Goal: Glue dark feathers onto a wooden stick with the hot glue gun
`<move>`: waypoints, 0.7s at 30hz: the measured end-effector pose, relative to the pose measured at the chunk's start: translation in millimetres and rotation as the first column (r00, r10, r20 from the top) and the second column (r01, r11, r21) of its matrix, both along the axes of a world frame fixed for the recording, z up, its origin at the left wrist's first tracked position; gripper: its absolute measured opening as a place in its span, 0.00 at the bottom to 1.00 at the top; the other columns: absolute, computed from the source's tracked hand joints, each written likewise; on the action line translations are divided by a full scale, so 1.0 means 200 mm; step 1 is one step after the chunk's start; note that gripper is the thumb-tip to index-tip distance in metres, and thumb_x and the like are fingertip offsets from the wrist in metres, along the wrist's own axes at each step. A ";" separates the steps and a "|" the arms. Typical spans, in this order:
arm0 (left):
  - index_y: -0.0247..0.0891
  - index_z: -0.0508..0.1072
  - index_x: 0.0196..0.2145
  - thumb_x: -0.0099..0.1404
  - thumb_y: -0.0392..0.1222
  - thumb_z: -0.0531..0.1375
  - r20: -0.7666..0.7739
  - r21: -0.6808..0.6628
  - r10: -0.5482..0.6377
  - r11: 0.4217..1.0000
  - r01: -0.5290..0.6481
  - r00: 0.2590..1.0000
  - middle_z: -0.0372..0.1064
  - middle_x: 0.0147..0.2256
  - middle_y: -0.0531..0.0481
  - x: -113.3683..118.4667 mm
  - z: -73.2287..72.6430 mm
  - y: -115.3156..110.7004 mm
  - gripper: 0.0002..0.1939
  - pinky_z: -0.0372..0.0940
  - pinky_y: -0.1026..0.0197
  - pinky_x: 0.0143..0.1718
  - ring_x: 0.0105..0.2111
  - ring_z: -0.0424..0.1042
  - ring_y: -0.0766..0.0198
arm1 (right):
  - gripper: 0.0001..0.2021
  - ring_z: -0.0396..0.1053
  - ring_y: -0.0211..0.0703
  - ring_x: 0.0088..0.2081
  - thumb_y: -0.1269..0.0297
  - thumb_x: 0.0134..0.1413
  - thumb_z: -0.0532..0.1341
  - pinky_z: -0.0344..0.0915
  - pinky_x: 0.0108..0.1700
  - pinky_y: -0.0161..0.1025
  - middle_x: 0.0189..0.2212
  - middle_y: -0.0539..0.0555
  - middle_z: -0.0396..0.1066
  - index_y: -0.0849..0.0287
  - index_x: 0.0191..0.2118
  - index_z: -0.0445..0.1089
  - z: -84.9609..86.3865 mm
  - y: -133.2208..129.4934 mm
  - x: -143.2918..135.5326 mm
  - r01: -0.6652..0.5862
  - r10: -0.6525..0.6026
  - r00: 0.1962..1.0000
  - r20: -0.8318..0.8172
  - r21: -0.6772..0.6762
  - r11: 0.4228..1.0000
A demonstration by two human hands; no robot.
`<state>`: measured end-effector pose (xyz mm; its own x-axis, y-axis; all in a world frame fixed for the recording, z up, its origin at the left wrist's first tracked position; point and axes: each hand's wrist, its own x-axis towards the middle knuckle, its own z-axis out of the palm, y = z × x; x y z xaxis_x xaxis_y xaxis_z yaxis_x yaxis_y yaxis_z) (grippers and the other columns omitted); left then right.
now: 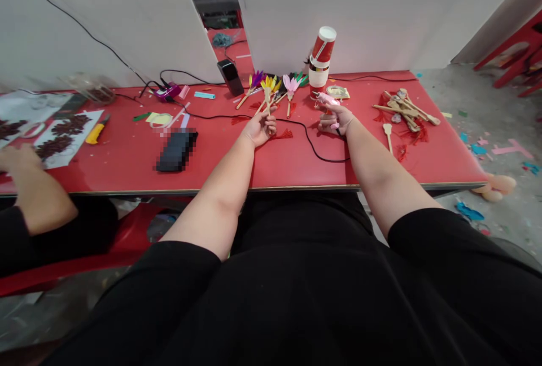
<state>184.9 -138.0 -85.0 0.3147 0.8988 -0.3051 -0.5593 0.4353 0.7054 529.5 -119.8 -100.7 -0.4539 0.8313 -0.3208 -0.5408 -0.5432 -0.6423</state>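
Note:
My left hand (261, 129) is closed around a small wooden stick with a broad head (268, 97), held upright above the red table. A red tassel (283, 135) lies beside that hand, perhaps hanging from the stick. In my right hand (339, 117) is a pink glue gun (326, 98), its nozzle pointing left and its grip partly hidden by my fingers. Just beyond my left hand lie paper-petal flowers on wooden sticks: a purple one (256, 79), a yellow one (273, 83) and a pink one (292, 85).
Wooden sticks with red tassels (404, 109) are heaped at the right. Stacked paper cups (320, 64) and a dark box (230, 77) stand at the back. A black cable (311, 143) crosses the table. Left are a phone (176, 150), yellow cutter (97, 130) and another person's arm (42, 191).

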 end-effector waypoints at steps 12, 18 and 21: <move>0.39 0.84 0.49 0.89 0.38 0.60 -0.031 -0.068 -0.051 0.997 0.049 0.998 0.57 0.24 0.61 0.00 0.01 0.03 0.11 0.55 0.71 0.23 0.19 0.56 0.73 | 0.12 0.37 0.32 0.19 0.58 0.75 0.74 0.75 0.27 0.34 0.19 0.34 0.47 0.53 0.55 0.76 -0.01 0.05 0.03 -0.077 0.074 0.994 0.078 0.036 0.996; 0.39 0.84 0.54 0.93 0.39 0.56 0.028 -0.141 -0.088 0.986 0.091 0.996 0.58 0.25 0.63 0.00 0.01 0.05 0.14 0.55 0.72 0.23 0.18 0.60 0.74 | 0.16 0.35 0.32 0.21 0.57 0.73 0.76 0.68 0.24 0.31 0.21 0.35 0.49 0.53 0.58 0.76 0.00 0.05 0.03 -0.119 0.109 0.990 0.094 0.102 0.988; 0.39 0.84 0.54 0.92 0.39 0.58 0.026 -0.152 -0.091 0.984 0.094 0.996 0.58 0.24 0.63 0.01 0.00 0.05 0.13 0.54 0.72 0.22 0.17 0.59 0.74 | 0.17 0.35 0.31 0.22 0.55 0.72 0.78 0.72 0.29 0.32 0.22 0.35 0.47 0.51 0.56 0.75 0.01 0.02 0.01 -0.078 0.057 0.987 0.150 0.140 0.987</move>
